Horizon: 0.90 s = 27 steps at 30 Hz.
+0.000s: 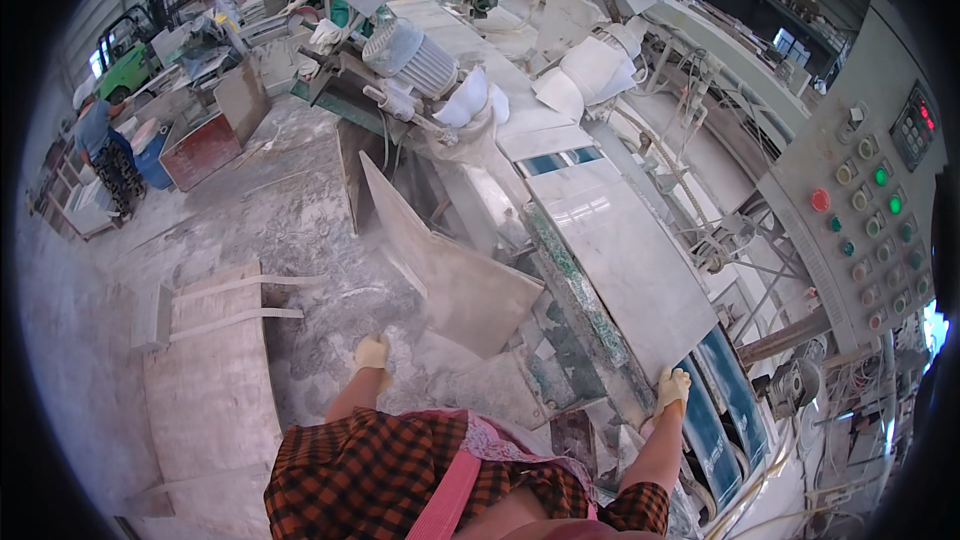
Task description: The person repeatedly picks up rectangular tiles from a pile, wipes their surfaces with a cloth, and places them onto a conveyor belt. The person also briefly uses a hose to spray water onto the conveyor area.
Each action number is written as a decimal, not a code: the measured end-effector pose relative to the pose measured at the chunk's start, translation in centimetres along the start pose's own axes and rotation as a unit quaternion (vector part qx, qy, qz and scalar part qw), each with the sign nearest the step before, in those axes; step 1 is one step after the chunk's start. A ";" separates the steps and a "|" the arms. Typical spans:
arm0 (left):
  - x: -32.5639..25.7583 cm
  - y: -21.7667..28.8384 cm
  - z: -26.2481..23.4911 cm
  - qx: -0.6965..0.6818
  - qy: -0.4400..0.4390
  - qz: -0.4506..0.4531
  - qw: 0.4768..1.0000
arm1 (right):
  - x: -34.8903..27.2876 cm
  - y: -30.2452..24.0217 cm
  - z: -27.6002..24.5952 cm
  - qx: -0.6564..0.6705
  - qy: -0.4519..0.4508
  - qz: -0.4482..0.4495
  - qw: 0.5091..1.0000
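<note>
My right hand (672, 390), in a pale work glove, is at the near left corner of a long light-grey stone slab (630, 260). Its fingers are bent around that corner. The slab lies flat on a conveyor with blue belts (710, 430), which show beyond its near end. My left hand (372, 352), gloved the same way, hangs apart from the machine above the dusty floor. Nothing shows in it, and its fingers are too hidden to read. Close to it, thin stone-coloured boards (470, 290) lean against the conveyor's side.
A control panel (870, 200) with lit buttons stands on the right. Motors (410, 55) and white-covered heads (590, 70) flank the line ahead. A strapped flat stack (210, 370) lies left. A person (100, 145) stands far left near a blue drum (152, 155) and green forklift (128, 70).
</note>
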State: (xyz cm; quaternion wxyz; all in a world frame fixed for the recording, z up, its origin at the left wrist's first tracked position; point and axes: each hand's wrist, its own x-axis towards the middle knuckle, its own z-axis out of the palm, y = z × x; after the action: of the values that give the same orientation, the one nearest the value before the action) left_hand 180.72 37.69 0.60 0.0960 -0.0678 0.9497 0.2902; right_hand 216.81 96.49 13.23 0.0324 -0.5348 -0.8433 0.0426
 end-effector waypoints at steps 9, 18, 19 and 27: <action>-0.5 4.5 0.9 -0.138 -0.010 0.114 0.984 | 0.8 1.9 1.5 0.020 -0.012 -0.020 1.000; -1.1 -3.0 0.1 0.045 -0.073 -0.076 0.993 | 0.3 2.1 1.2 0.018 0.010 -0.038 0.999; -1.1 -3.1 -0.1 0.046 -0.072 -0.071 0.994 | 0.3 2.1 1.2 0.016 0.013 -0.039 0.999; -1.6 0.7 -1.4 0.018 -0.097 -0.042 0.994 | -0.3 2.0 0.6 0.023 0.016 -0.046 0.999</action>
State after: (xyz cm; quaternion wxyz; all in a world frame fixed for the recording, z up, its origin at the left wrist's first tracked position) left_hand 181.93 37.58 2.43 0.2014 -0.0772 0.9372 0.2740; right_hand 218.70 97.01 12.37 0.0602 -0.4951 -0.8652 0.0521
